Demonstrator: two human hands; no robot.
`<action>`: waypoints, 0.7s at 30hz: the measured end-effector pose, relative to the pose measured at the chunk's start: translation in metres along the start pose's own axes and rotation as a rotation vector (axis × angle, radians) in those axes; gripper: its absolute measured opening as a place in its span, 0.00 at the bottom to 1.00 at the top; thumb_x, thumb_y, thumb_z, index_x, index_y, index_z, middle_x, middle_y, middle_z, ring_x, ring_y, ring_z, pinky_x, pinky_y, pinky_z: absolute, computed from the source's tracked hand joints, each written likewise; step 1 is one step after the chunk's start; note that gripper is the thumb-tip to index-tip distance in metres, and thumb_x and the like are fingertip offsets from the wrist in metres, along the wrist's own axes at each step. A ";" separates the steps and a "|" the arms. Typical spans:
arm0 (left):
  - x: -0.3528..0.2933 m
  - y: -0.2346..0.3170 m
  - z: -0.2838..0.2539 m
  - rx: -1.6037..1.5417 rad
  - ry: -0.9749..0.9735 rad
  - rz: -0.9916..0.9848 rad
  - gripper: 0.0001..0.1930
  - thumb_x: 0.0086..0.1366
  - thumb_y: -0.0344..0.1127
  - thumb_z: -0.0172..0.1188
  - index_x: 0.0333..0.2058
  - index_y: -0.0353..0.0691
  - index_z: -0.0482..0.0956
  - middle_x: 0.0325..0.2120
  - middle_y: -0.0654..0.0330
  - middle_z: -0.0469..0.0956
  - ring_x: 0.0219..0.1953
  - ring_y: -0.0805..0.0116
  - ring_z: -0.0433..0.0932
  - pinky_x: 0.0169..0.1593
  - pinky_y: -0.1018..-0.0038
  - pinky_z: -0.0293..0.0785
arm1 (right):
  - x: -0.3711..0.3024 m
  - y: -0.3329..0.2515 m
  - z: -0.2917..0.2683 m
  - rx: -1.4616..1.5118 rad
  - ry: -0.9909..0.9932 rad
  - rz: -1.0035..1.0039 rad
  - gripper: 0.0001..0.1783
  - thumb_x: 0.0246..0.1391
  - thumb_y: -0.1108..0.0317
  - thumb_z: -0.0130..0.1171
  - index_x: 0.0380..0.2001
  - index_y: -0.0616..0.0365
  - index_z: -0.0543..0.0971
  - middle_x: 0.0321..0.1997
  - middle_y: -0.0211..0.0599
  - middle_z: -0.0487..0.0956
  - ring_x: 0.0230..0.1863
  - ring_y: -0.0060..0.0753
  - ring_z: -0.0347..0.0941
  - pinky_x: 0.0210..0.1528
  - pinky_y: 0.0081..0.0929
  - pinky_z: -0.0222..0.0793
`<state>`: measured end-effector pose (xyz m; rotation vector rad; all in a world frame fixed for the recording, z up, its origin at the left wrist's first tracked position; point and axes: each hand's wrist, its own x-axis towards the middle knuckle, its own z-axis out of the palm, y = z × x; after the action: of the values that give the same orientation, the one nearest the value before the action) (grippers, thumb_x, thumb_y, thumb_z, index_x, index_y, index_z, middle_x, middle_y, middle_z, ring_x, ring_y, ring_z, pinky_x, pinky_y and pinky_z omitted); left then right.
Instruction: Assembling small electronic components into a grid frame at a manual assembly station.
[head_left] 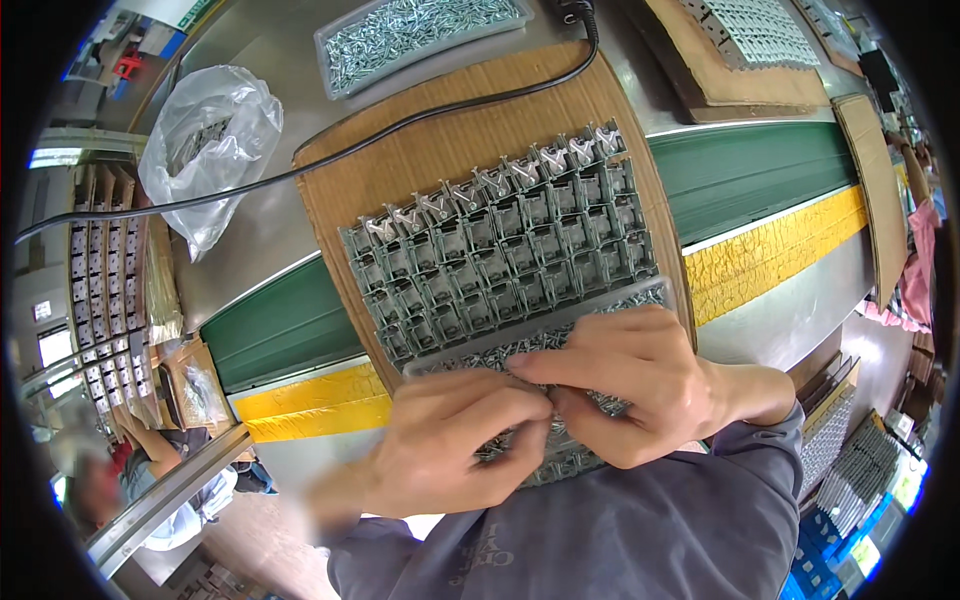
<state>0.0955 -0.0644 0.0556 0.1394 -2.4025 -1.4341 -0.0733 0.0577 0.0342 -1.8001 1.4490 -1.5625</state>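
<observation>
My left hand [455, 437] and my right hand [640, 385] meet over a clear plastic tray [655, 287] of small metal parts. Thumb and index finger of the left are pinched together. The right has its thumb at the same spot, its index finger reaching across the left fingers. Whatever lies between the fingertips is too small and covered to make out. Just beyond the tray, rows of grey metal brackets [490, 255] stand close together on a cardboard sheet [430, 150]. Lighter silvery pieces [495, 182] sit in the farthest row.
A black cable [400, 122] crosses the cardboard. Behind it stands a tub of screws [420, 40]; a clear plastic bag [215, 140] lies at left. A green strip [290, 330] and yellow tape [320, 405] run under the board. More brackets [755, 35] are at far right. Another person [150, 450] is at lower left.
</observation>
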 end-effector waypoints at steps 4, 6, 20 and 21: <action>-0.007 -0.006 0.006 -0.054 0.191 -0.058 0.11 0.48 0.15 0.63 0.32 0.34 0.79 0.25 0.55 0.82 0.23 0.62 0.82 0.27 0.72 0.78 | 0.006 -0.004 -0.010 0.056 -0.042 -0.071 0.23 0.33 0.84 0.58 0.40 0.73 0.83 0.16 0.32 0.71 0.12 0.28 0.64 0.15 0.26 0.57; -0.006 -0.006 0.005 -0.083 0.200 -0.040 0.11 0.48 0.15 0.63 0.31 0.33 0.79 0.24 0.54 0.82 0.23 0.63 0.82 0.27 0.72 0.78 | 0.005 -0.002 -0.003 -0.006 -0.014 -0.083 0.23 0.33 0.84 0.57 0.40 0.73 0.83 0.15 0.32 0.71 0.12 0.27 0.63 0.15 0.25 0.57; 0.006 0.001 0.004 -0.001 0.196 -0.009 0.11 0.45 0.13 0.63 0.29 0.32 0.79 0.21 0.54 0.80 0.23 0.60 0.82 0.28 0.72 0.79 | 0.004 -0.005 0.000 -0.015 0.108 -0.003 0.24 0.34 0.87 0.58 0.42 0.72 0.83 0.15 0.36 0.71 0.13 0.31 0.66 0.16 0.28 0.57; 0.005 -0.002 0.006 -0.014 0.222 0.006 0.11 0.45 0.13 0.64 0.29 0.32 0.78 0.21 0.54 0.80 0.23 0.60 0.82 0.29 0.72 0.79 | 0.003 -0.004 -0.002 0.062 0.096 0.024 0.24 0.36 0.87 0.59 0.43 0.73 0.83 0.16 0.37 0.72 0.13 0.33 0.67 0.17 0.29 0.58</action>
<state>0.0883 -0.0621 0.0528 0.2730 -2.2111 -1.3554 -0.0735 0.0575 0.0390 -1.6882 1.4421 -1.6833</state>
